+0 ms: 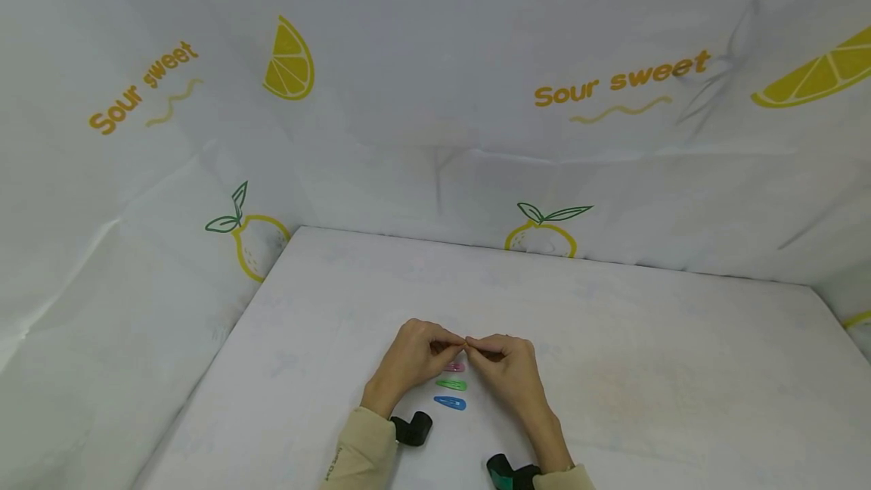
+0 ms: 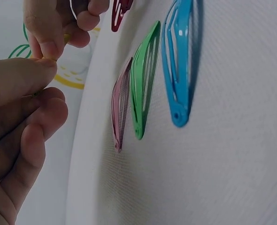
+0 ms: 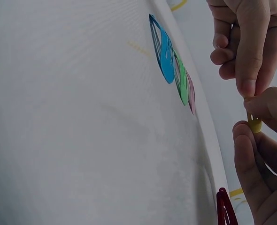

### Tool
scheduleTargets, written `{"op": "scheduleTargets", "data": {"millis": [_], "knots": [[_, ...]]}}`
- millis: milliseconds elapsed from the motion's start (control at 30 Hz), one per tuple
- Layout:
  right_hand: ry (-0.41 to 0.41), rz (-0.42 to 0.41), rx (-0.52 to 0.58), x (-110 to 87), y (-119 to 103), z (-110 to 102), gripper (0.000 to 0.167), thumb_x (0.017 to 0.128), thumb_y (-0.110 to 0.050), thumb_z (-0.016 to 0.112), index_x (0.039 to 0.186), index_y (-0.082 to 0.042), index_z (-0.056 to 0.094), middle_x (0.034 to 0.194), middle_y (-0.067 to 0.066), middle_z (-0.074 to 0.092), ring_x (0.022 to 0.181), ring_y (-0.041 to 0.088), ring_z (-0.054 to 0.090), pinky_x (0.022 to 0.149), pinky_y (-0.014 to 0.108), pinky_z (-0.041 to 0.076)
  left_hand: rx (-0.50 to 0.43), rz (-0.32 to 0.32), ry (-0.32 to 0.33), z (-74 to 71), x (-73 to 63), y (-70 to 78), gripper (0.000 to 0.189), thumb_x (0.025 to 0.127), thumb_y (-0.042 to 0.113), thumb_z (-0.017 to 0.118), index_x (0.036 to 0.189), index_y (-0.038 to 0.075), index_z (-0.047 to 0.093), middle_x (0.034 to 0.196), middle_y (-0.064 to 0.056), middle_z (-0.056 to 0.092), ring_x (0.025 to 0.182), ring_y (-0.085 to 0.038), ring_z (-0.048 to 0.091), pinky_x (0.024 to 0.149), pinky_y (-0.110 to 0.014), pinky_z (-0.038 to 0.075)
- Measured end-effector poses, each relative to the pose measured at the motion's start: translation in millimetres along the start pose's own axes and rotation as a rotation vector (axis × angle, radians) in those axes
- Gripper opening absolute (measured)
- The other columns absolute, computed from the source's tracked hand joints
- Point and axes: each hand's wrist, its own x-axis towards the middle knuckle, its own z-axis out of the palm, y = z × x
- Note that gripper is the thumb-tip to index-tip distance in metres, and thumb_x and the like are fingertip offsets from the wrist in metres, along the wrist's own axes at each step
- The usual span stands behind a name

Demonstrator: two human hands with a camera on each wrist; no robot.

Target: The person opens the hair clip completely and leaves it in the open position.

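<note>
Both hands meet above the white table, fingertips together at a small yellow snap hair clip (image 3: 255,124). My left hand (image 1: 416,354) pinches one end of it between thumb and finger. With thumb and fingers, my right hand (image 1: 506,369) pinches the other end, and these fingers cover much of the clip. Just below the hands lie a pink hair clip (image 1: 454,367), a green hair clip (image 1: 452,384) and a blue hair clip (image 1: 450,402), one under another. A dark red hair clip (image 3: 226,208) shows in both wrist views, lying on the table on the right hand's side.
The white table (image 1: 646,369) runs back to a white cloth wall (image 1: 408,97) printed with lemons and lettering. Black wrist devices (image 1: 413,429) sit by both beige sleeves (image 1: 364,448), close to the table's near part.
</note>
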Motion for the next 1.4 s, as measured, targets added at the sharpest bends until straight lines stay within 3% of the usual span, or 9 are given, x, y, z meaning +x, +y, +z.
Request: {"op": "scheduleTargets", "data": {"millis": [267,500,767,1100,1400], "knots": [[0.016,-0.020,-0.009,-0.6,1.3,1.2,0.013,0.081,0.003,0.080,0.090,-0.006,0.083,0.085,0.005,0.081,0.078,0.007,0.071,0.070,0.018,0.055,0.006,-0.009,-0.004,0.7,-0.1,-0.4,0.010,0.087,0.007,0.079,0.097,0.007,0.083,0.083,-0.003,0.080,0.063,0.003,0.058,0.060,-0.011,0.046],[0.029,-0.037,-0.050,-0.1,1.0,1.1,0.011,0.081,0.004,0.081,0.089,-0.004,0.083,0.078,0.006,0.079,0.066,0.001,0.061,0.061,0.017,0.049,0.019,0.000,0.000,3.8,0.3,2.0,0.011,0.087,0.006,0.078,0.097,0.006,0.083,0.084,-0.003,0.080,0.065,-0.002,0.064,0.063,-0.011,0.048],[0.046,-0.073,-0.071,0.7,2.1,0.3,0.010,0.082,0.003,0.080,0.089,-0.003,0.083,0.080,0.010,0.079,0.072,0.012,0.073,0.065,0.018,0.055,0.019,-0.016,-0.002,6.4,1.9,3.8,0.012,0.088,0.004,0.077,0.098,0.004,0.082,0.082,-0.004,0.080,0.066,-0.003,0.066,0.064,-0.012,0.050],[0.049,-0.086,-0.089,1.2,0.7,-1.1,0.013,0.082,0.007,0.078,0.092,-0.001,0.082,0.082,0.011,0.079,0.067,0.012,0.071,0.061,0.017,0.056,-0.023,-0.026,0.004,9.5,2.2,4.5,0.011,0.089,0.006,0.076,0.099,0.002,0.081,0.079,-0.005,0.079,0.065,-0.004,0.066,0.063,-0.012,0.051],[0.052,-0.054,-0.123,-1.9,-2.8,-5.8,0.019,0.084,0.002,0.079,0.103,0.004,0.079,0.080,0.013,0.077,0.066,0.015,0.073,0.062,0.014,0.056,-0.056,-0.041,-0.003,9.2,2.1,5.8,0.010,0.090,0.006,0.076,0.097,0.001,0.081,0.085,-0.008,0.080,0.067,-0.005,0.068,0.064,-0.013,0.052]]}}
